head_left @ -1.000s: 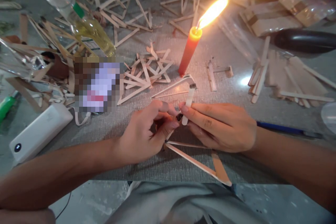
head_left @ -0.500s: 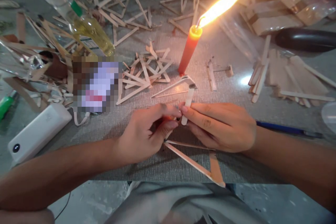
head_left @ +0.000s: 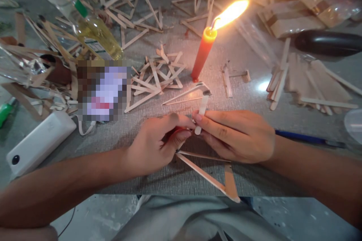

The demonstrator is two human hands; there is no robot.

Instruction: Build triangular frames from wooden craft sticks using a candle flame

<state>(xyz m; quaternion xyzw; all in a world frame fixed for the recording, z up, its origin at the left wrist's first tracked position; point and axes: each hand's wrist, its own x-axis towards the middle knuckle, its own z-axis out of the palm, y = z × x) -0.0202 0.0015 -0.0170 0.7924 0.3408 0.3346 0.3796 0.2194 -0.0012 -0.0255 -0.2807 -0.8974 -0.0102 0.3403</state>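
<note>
My right hand (head_left: 237,135) pinches a flat wooden craft stick (head_left: 202,108) upright between thumb and fingers; a dark patch shows at its top end. Thumb and forefinger of my left hand (head_left: 161,141) close on a stick at the corner of a craft-stick frame, and the fingertips of both hands meet there. Below them the triangular frame (head_left: 203,173) reaches down to the table edge, its near corner dark. Just beyond the hands lies another thin stick triangle (head_left: 183,96) with a blackened corner. Behind it stands a lit orange candle (head_left: 204,52), its flame leaning right.
Joined sticks pile up (head_left: 158,73) left of the candle. A phone (head_left: 106,92), a white power bank (head_left: 42,141) and a yellow liquid bottle (head_left: 98,35) lie left. Loose sticks (head_left: 319,83) and a blue pen (head_left: 308,138) are right.
Both hands keep the same hold and position. The candle flame has shrunk slightly and its tip has shifted left; the whole view has slid a little left.
</note>
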